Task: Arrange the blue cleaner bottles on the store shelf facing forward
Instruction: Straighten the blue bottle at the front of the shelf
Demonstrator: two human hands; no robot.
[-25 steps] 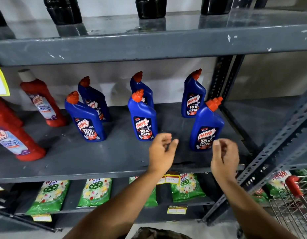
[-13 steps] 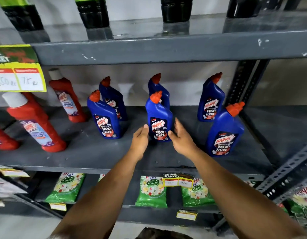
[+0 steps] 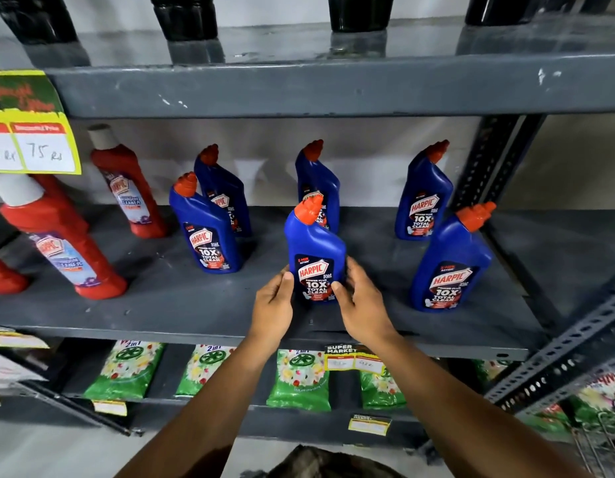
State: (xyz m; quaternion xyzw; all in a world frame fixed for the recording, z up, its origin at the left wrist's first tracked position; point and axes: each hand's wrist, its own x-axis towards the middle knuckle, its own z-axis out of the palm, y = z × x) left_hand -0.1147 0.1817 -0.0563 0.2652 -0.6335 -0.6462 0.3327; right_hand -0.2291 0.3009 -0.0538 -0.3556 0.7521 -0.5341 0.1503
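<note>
Several blue cleaner bottles with orange caps stand on the grey middle shelf (image 3: 182, 305). The middle front blue bottle (image 3: 314, 243) stands upright with its label toward me; my left hand (image 3: 273, 305) grips its lower left side and my right hand (image 3: 359, 305) its lower right side. Behind it stands a second blue bottle (image 3: 318, 177). To the left stand a front bottle (image 3: 206, 225) and a rear one (image 3: 223, 188). On the right stand a front bottle (image 3: 452, 260) and a rear one (image 3: 423, 198), labels forward.
Red cleaner bottles (image 3: 63, 243) stand at the left of the same shelf. A yellow price tag (image 3: 30, 132) hangs from the upper shelf, which carries dark bottles (image 3: 187, 15). Green packets (image 3: 299, 377) lie on the shelf below. A slotted upright (image 3: 571, 343) and a trolley are at the right.
Both hands have moved from the right front bottle to the middle front bottle and closed on its sides. The view has shifted left and closer.
</note>
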